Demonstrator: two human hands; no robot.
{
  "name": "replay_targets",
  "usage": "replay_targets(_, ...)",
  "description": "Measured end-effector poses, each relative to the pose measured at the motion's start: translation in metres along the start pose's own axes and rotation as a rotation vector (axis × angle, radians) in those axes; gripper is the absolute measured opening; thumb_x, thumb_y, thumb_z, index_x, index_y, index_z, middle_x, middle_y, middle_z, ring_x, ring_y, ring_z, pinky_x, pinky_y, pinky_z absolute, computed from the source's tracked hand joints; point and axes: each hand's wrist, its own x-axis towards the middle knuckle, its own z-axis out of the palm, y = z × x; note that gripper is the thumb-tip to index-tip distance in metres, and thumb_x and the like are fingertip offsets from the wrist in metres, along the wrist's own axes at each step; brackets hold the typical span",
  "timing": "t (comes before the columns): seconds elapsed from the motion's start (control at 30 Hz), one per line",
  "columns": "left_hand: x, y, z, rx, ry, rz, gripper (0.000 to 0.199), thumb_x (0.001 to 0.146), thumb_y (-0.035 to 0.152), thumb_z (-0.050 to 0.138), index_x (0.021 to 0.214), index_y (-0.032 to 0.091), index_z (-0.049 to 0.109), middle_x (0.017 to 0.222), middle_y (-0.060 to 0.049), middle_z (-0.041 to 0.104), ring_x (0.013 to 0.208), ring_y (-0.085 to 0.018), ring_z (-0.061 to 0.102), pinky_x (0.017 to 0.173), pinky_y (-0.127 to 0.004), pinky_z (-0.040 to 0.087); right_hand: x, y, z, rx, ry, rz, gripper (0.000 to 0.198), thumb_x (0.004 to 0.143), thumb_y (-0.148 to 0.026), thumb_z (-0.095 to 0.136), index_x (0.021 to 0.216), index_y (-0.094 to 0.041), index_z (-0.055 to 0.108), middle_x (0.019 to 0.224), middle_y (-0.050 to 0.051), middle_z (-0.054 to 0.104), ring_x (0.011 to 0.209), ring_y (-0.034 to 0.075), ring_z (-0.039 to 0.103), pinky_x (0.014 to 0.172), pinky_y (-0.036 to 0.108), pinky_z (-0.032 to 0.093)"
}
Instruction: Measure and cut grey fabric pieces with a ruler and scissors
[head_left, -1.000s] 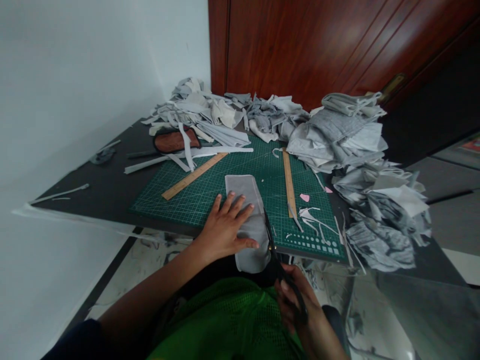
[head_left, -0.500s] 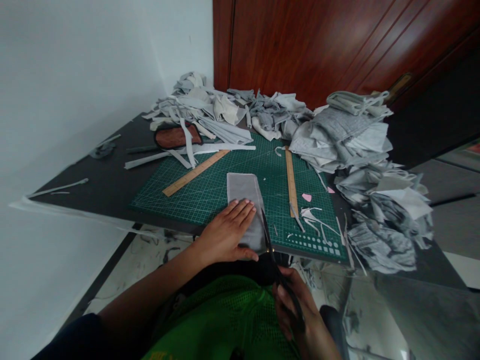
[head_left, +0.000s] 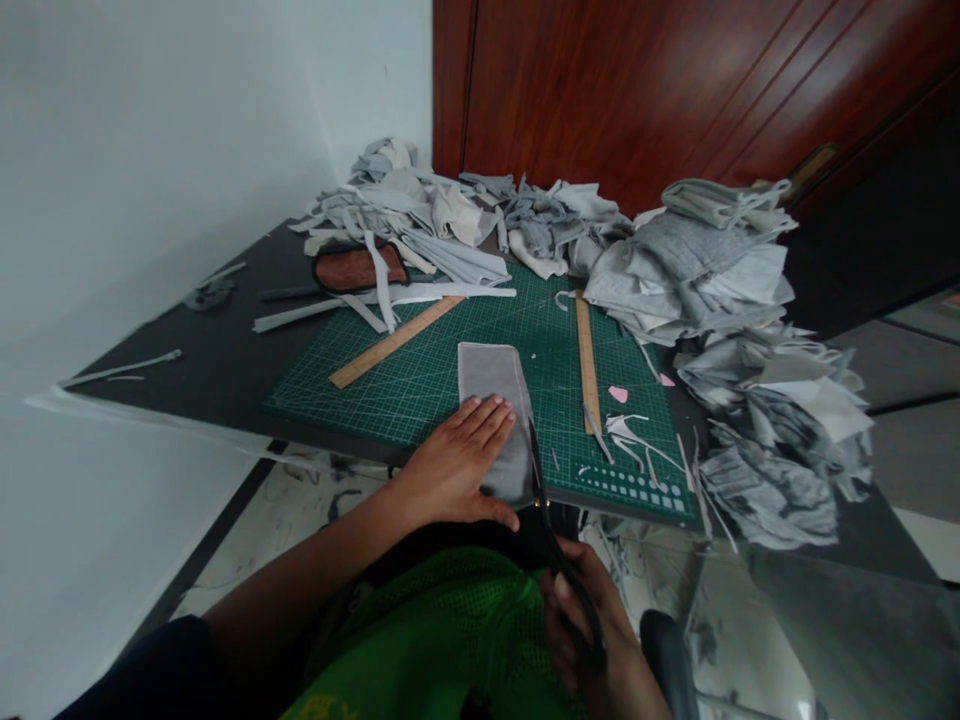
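Scissors (head_left: 535, 462) up beside some gray cloth (head_left: 491, 370)
Left hand (head_left: 465, 460) is open, palm down on the cloth, which sits at the near edge of the green mat (head_left: 390, 405); right hand (head_left: 600, 615) has the scissors gripped.

Looks dim & slightly soft; reads palest on wall (head_left: 165, 150) at L, near-black far R, warps twd edges
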Motion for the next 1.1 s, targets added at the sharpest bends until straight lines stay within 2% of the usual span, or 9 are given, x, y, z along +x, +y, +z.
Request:
replay_targets(0.27, 0.001, 0.0, -0.001, -0.008, -0.004, -0.001, 0.124, 0.081, 0.098, 0.034, 0.158, 0.0, 0.037, 0.168, -0.025, 0.029, 0.16, -0.034, 0.023, 0.133, -0.045, 0.007, 0.0, -0.008, 0.001, -0.072, -0.006, -0.018, 0.059, 0.083, -0.064, 0.079, 0.123, -0.027, 0.056, 0.072, -0.008, 0.053, 0.045, 0.005, 0.037, 0.036, 0.014, 0.032)
replay_targets(0.5, 0.0, 0.0, 0.0, -0.009, 0.003, -0.003, 0.126, 0.079, 0.098, 0.037, 0.158, 0.0, 0.037, 0.168, -0.025, 0.029, 0.16, -0.035, 0.023, 0.133, -0.046, 0.008, -0.006, -0.011, 0.002, -0.041, 0.023, 0.006, 0.061, 0.079, -0.067, 0.081, 0.12, -0.029, 0.058, 0.07, -0.009, 0.052, 0.045, 0.006, 0.037, 0.037, 0.015, 0.03)
replay_targets(0.7, 0.001, 0.0, 0.0, -0.01, 0.017, 0.003, 0.125, 0.078, 0.098, 0.042, 0.158, 0.002, 0.035, 0.168, -0.025, 0.03, 0.159, -0.036, 0.024, 0.132, -0.048, 0.011, -0.008, -0.013, 0.003, -0.03, -0.021, 0.031, 0.059, 0.08, -0.068, 0.08, 0.119, -0.029, 0.058, 0.068, -0.01, 0.05, 0.042, 0.004, 0.034, 0.037, 0.015, 0.031)
replay_targets(0.87, 0.0, -0.001, 0.001, -0.005, 0.028, 0.013, 0.124, 0.078, 0.097, 0.044, 0.159, 0.003, 0.034, 0.168, -0.025, 0.031, 0.159, -0.036, 0.024, 0.132, -0.047, 0.011, -0.008, -0.011, 0.004, -0.044, -0.012, 0.02, 0.058, 0.081, -0.066, 0.08, 0.12, -0.029, 0.057, 0.069, -0.01, 0.049, 0.043, 0.005, 0.036, 0.036, 0.015, 0.03)
replay_targets(1.1, -0.001, -0.001, 0.001, 0.018, 0.029, 0.004, 0.129, 0.077, 0.097, 0.045, 0.16, 0.0, 0.03, 0.168, -0.027, 0.027, 0.161, -0.039, 0.015, 0.132, -0.049, 0.009, -0.008, -0.011, 0.002, -0.089, 0.007, 0.032, 0.06, 0.081, -0.069, 0.078, 0.121, -0.03, 0.056, 0.067, -0.01, 0.05, 0.043, 0.005, 0.036, 0.036, 0.014, 0.03)
